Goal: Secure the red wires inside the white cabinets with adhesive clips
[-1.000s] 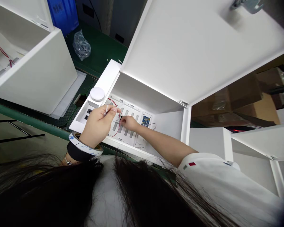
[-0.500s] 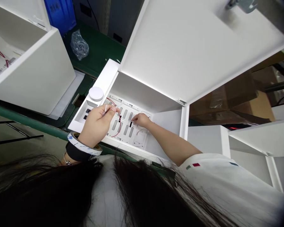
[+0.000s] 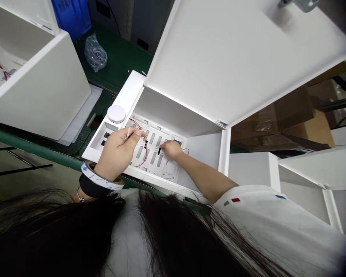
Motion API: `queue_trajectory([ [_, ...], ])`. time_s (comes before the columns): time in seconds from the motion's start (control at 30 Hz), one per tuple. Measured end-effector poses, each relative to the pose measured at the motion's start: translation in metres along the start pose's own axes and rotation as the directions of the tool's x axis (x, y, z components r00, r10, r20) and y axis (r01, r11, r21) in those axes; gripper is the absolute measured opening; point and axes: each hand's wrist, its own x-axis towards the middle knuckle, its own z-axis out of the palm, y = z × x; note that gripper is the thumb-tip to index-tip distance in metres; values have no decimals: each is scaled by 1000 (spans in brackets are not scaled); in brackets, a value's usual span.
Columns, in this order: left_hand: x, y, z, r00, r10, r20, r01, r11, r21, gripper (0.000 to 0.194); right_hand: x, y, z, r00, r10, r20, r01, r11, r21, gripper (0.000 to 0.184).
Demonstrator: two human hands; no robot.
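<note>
The left hand (image 3: pixel 118 150) pinches a thin white strip (image 3: pixel 128 134), partly hidden by its fingers, above a red wire (image 3: pixel 142 163). The right hand (image 3: pixel 171 149), fingers narrowly curled, is just beside a black clip (image 3: pixel 159 151) on the slotted panel (image 3: pixel 168 171); whether it holds anything can't be made out.

Dark green rubber-matted counter (image 3: pixel 123 65), edged by a green metal rail (image 3: pixel 31 151). Beyond it: tall blue plastic bin (image 3: pixel 70 15), crumpled clear plastic bag (image 3: pixel 95 53) lying on the mat, dark grey wall panel (image 3: pixel 138 23). Right side: brown cardboard boxes (image 3: pixel 300 127). Lower left: pale smooth floor (image 3: pixel 25 181), thin black metal stand legs (image 3: pixel 17 166).
</note>
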Motion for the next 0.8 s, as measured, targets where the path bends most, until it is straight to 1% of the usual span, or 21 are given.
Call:
queue_trajectory([
  [0.13, 0, 0, 0, 1000, -7, -1, 7, 1000, 4, 32, -1, 2, 1, 999, 8, -33, -6, 999, 39, 31],
  [0.23, 0, 0, 0, 1000, -9, -1, 9, 1000, 5, 32, 0, 1, 5, 999, -46, -23, 47, 997, 53, 32],
  [0.33, 0, 1, 0, 1000, -12, -3, 12, 1000, 1, 31, 0, -2, 10, 994, -112, 6, 112, 994, 21, 34],
  [0.47, -1, 1, 0, 1000, -8, -2, 8, 1000, 13, 30, -3, -6, 10, 989, -147, 20, 148, 989, -30, 37],
  [0.53, -1, 2, 0, 1000, -11, 0, 11, 1000, 6, 31, -5, -8, 8, 985, -165, 45, 168, 984, -62, 37],
  [0.67, -1, 2, 0, 1000, -23, 2, 23, 1000, 1, 30, -6, -12, 5, 981, -179, 69, 186, 976, -111, 34],
  [0.8, -1, 1, 0, 1000, -20, 4, 20, 1000, 7, 31, -4, -14, 6, 980, -186, 74, 194, 974, -117, 34],
])
